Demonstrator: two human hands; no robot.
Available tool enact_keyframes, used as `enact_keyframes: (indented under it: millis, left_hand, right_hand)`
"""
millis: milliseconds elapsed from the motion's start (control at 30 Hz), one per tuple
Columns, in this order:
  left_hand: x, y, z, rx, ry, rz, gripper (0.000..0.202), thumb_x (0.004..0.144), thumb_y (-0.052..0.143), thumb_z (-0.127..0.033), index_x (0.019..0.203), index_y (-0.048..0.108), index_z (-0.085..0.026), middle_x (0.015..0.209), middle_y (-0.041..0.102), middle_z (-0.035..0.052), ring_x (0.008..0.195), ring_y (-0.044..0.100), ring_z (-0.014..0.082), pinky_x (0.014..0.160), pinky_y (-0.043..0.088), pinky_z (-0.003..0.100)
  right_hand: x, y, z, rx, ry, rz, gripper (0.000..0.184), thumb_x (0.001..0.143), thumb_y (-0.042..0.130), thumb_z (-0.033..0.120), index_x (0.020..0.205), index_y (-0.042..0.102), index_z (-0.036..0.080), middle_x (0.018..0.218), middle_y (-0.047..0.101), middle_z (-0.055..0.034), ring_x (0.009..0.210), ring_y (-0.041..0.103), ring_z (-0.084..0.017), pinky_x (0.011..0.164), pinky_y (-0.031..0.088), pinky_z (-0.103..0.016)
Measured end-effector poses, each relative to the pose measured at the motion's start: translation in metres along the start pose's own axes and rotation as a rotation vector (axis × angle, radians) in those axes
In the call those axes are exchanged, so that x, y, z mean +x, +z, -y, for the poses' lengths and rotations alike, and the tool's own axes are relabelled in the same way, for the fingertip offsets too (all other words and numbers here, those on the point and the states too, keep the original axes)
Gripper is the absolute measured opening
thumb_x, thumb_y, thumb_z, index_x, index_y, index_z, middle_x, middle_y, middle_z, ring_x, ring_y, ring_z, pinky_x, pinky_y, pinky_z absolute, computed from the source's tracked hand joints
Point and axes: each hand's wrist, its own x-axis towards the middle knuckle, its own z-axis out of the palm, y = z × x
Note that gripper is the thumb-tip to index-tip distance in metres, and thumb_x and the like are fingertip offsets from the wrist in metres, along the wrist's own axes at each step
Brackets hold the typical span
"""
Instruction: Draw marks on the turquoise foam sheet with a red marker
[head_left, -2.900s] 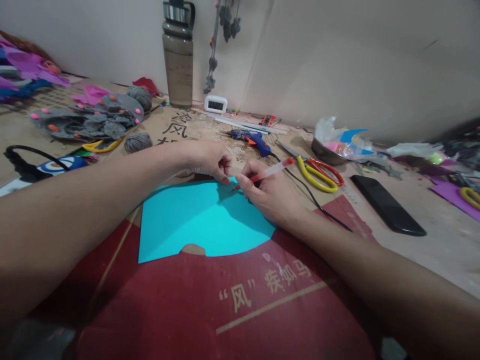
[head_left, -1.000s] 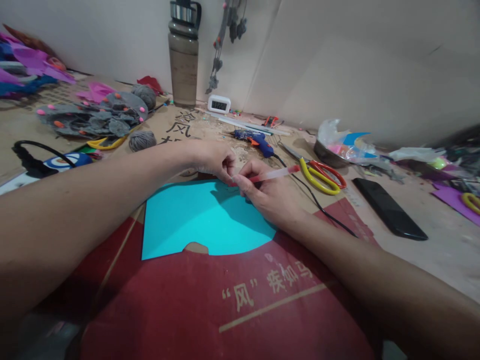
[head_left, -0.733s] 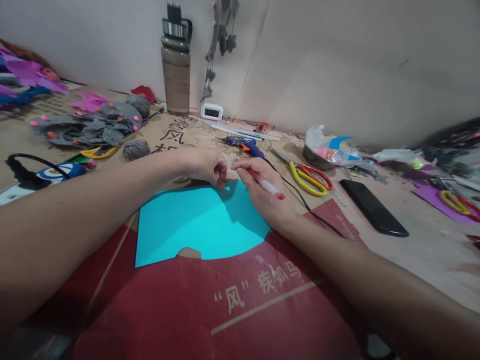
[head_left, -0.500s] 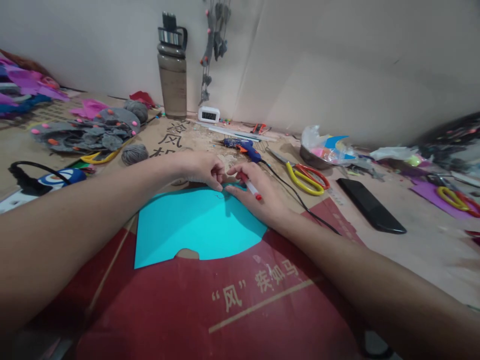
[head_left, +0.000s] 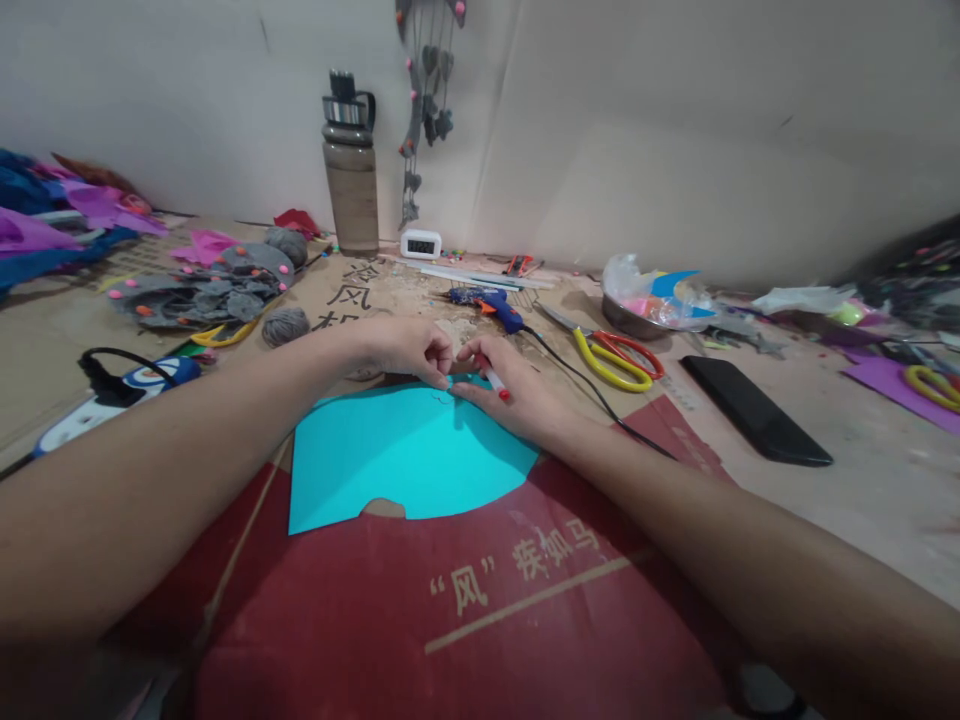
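Note:
A turquoise sheet of foam or paper (head_left: pixel 405 455) lies on red cardboard, with a curved right edge and a notch in its near edge. Curved pen marks show near its far edge. My left hand (head_left: pixel 412 350) is closed at that far edge, thumb and fingertips pinched together; whatever they hold is too small to make out. Just right of it, my right hand (head_left: pixel 525 400) has a red-and-white pen (head_left: pixel 496 382) tucked in its fingers, while its thumb and forefinger reach toward the left fingertips over the sheet.
Beyond the hands lie a blue glue gun (head_left: pixel 487 303) with its cord, scissors (head_left: pixel 611 360) and a small white clock (head_left: pixel 420 244). A phone (head_left: pixel 754 410) rests at right, a water bottle (head_left: pixel 351 180) stands by the wall, and a power strip (head_left: pixel 112 405) sits at left.
The camera view has shifted slightly, so the background things appear lower and most at left sit further right. The pen has tilted a little in my right hand; both hands stay at the sheet's far edge.

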Motion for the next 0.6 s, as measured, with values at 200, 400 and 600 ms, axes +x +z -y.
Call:
enact_keyframes:
  millis: [200, 400, 600]
  left_hand:
    - [-0.017, 0.003, -0.017, -0.008, -0.047, -0.141, 0.031, 0.09, 0.04, -0.04, 0.088, 0.06, -0.016, 0.072, 0.062, 0.001, 0.064, 0.055, 0.0129, 0.057, 0.036, 0.023]
    - [-0.055, 0.061, -0.082, 0.703, -0.035, -0.434, 0.028, 0.094, 0.044, -0.03, 0.086, 0.065, -0.013, 0.083, 0.067, 0.0107, 0.083, 0.06, 0.0248, 0.073, 0.041, 0.036]
    - [-0.06, 0.102, -0.119, 0.848, -0.024, -0.476, 0.034, 0.091, 0.047, -0.041, 0.092, 0.061, -0.011, 0.092, 0.065, 0.0192, 0.085, 0.06, 0.0322, 0.066, 0.046, 0.041]
  right_hand:
    - [0.001, 0.001, 0.0, 0.005, 0.006, -0.013, 0.022, 0.079, 0.062, 0.026, 0.096, 0.049, 0.021, 0.099, 0.054, -0.0075, 0.093, 0.052, -0.022, 0.085, 0.043, -0.037]
    - [0.001, 0.001, -0.002, -0.031, -0.031, -0.013, 0.02, 0.08, 0.059, 0.024, 0.095, 0.047, 0.022, 0.093, 0.052, -0.006, 0.087, 0.05, -0.021, 0.08, 0.044, -0.036]
    - [0.001, 0.003, -0.006, -0.013, -0.063, -0.037, 0.021, 0.08, 0.059, 0.025, 0.097, 0.048, 0.021, 0.092, 0.05, -0.0048, 0.088, 0.049, -0.02, 0.081, 0.043, -0.035]
